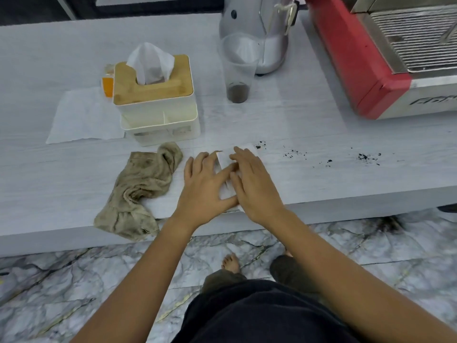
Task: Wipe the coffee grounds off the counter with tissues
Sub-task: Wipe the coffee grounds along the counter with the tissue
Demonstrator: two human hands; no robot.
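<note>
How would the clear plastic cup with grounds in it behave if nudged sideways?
The tall clear plastic cup looks thin-walled and light, so it would probably slide or tip easily. Only a shallow dark layer sits at its bottom, giving little ballast. Its base is narrower than its rim, which likely adds to the tipping risk.

The counter (pixel 74 184) looks like matt, pale wood-grain laminate. A thin white paper tissue (pixel 226 160) lies under both hands. The rag (pixel 141 186) is rough, stained terry cloth. The tissue box (pixel 160 120) is smooth white plastic with a matt wooden lid (pixel 178 87). The cup (pixel 238 68) is cloudy clear plastic, the grinder (pixel 254 21) brushed grey metal, the machine (pixel 346 58) glossy red, the floor (pixel 74 280) polished marble
</note>
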